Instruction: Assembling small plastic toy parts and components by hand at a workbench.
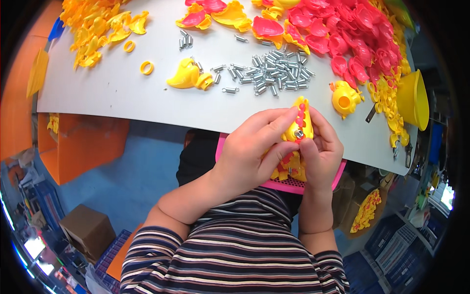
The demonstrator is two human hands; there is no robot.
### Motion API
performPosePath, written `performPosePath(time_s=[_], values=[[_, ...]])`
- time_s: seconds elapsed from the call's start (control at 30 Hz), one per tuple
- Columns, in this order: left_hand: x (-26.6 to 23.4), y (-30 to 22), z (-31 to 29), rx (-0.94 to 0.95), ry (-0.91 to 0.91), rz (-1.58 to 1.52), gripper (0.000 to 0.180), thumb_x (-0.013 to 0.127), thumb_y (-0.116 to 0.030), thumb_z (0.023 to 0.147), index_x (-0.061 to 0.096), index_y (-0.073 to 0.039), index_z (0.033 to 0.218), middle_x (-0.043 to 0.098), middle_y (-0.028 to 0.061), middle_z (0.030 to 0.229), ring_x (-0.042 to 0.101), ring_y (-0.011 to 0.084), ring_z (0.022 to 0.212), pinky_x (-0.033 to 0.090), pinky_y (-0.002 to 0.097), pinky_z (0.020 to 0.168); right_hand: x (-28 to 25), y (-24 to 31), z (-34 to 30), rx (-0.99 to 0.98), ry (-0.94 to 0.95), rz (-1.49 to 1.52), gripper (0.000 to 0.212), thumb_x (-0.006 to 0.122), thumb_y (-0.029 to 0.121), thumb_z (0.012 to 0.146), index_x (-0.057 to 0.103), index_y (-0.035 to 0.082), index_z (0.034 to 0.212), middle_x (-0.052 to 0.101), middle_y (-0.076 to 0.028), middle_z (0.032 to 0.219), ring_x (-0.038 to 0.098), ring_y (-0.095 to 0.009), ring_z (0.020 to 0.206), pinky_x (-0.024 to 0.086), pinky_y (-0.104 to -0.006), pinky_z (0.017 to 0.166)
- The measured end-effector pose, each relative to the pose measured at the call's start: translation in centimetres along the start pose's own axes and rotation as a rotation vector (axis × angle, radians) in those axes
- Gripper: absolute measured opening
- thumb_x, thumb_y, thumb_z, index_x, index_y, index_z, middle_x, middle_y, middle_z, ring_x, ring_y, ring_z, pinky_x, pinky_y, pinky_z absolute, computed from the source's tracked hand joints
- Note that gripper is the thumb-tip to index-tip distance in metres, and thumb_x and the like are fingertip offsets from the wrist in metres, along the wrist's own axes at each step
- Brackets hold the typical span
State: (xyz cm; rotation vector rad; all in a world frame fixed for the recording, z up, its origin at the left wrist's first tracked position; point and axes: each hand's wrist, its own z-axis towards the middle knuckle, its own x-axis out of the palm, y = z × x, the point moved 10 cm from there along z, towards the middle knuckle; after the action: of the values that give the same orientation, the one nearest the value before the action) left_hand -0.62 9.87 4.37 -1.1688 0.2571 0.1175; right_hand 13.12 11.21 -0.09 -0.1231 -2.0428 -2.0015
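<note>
Over the table's near edge, my left hand (252, 147) and my right hand (323, 144) both grip one small yellow and pink plastic toy part (305, 122). A bit of shiny metal (298, 133) shows at its lower end, between my thumbs. Fingers cover the toy part's sides. Below my hands, a pink basket (339, 177) with yellow and red pieces rests at my lap. Beyond them lies a heap of small metal springs (279, 73). A rounded yellow toy body (344, 100) with a round opening sits to the right of my hands, and a yellow duck-shaped part (184, 74) lies to the left.
Pink shell pieces (338, 36) are heaped at the far right, yellow pieces (100, 29) at the far left. Two yellow rings (146, 67) lie nearby. A yellow tub (415, 100) stands at the table's right edge. An orange bin (83, 149) is below the left side.
</note>
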Motion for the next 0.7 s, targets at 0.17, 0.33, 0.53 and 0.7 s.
performPosePath(time_s=[0.17, 0.33, 0.53, 0.7], values=[[0.0, -0.9, -0.2, 0.008, -0.023, 0.001, 0.049, 0.072, 0.000, 0.079, 0.058, -0.001, 0.126, 0.061, 0.0196, 0.115, 0.064, 0.0313, 0.102, 0.053, 0.0342, 0.086, -0.2, 0.8, -0.5, -0.107, -0.018, -0.023, 0.061, 0.070, 0.014, 0.087, 0.042, -0.016, 0.132, 0.055, -0.024, 0.127, 0.059, -0.025, 0.114, 0.049, -0.0324, 0.097], [-0.3, -1.4, -0.3, 0.016, -0.063, -0.008, 0.048, 0.073, -0.001, 0.078, 0.059, -0.001, 0.125, 0.061, 0.0199, 0.114, 0.064, 0.0311, 0.100, 0.054, 0.0343, 0.084, -0.5, 1.0, -0.5, -0.144, -0.047, -0.089, 0.069, 0.074, 0.025, 0.085, 0.043, -0.016, 0.131, 0.056, -0.024, 0.126, 0.059, -0.025, 0.113, 0.048, -0.0332, 0.097], [-0.9, -1.5, -0.5, 0.055, -0.107, 0.031, 0.047, 0.073, 0.000, 0.078, 0.059, -0.001, 0.123, 0.061, 0.0191, 0.115, 0.065, 0.0293, 0.098, 0.055, 0.0334, 0.082, -0.2, 1.0, -0.1, -0.116, -0.005, -0.098, 0.072, 0.076, 0.030, 0.084, 0.044, -0.015, 0.131, 0.058, -0.023, 0.124, 0.060, -0.024, 0.113, 0.048, -0.0327, 0.097], [-1.0, -1.3, -0.5, 0.026, -0.086, 0.023, 0.046, 0.072, 0.000, 0.078, 0.060, -0.001, 0.123, 0.060, 0.0188, 0.115, 0.065, 0.0299, 0.098, 0.055, 0.0331, 0.082, -0.2, 0.4, 0.3, -0.073, 0.048, -0.099, 0.074, 0.077, 0.030, 0.083, 0.044, -0.016, 0.131, 0.058, -0.023, 0.123, 0.060, -0.024, 0.111, 0.048, -0.0319, 0.096]])
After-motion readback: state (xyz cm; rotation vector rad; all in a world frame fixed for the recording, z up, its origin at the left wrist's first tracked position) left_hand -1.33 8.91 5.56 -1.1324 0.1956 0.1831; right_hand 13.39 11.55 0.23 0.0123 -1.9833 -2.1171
